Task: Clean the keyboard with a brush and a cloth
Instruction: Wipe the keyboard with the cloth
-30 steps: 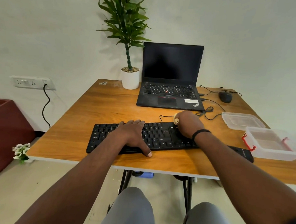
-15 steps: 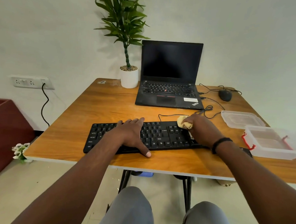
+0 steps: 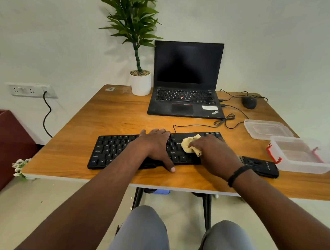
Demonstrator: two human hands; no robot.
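I saw the right hand (image 3: 213, 154) gripping a crumpled beige cloth (image 3: 190, 144) on the flat black keyboard (image 3: 111, 151); the left hand (image 3: 156, 145) lay flat there, fingers relaxed, on a wooden table (image 3: 104, 119) by a pale wall (image 3: 51, 36).

A plain pale wall (image 3: 275, 44) fills the back of the room, evenly lit, with the plant's soft shadow falling across it. Low on the left, a white socket strip (image 3: 31, 90) is fixed to that wall, and a black cable (image 3: 46, 115) hangs down from it. The wooden bench (image 3: 112, 115) stands against the wall on black metal legs (image 3: 138, 197), its pale edge facing the camera. At the far left sits a dark red cabinet (image 3: 8, 147). The floor (image 3: 36, 210) below is pale and smooth, and small white flowers (image 3: 19, 166) show by the bench's left corner.
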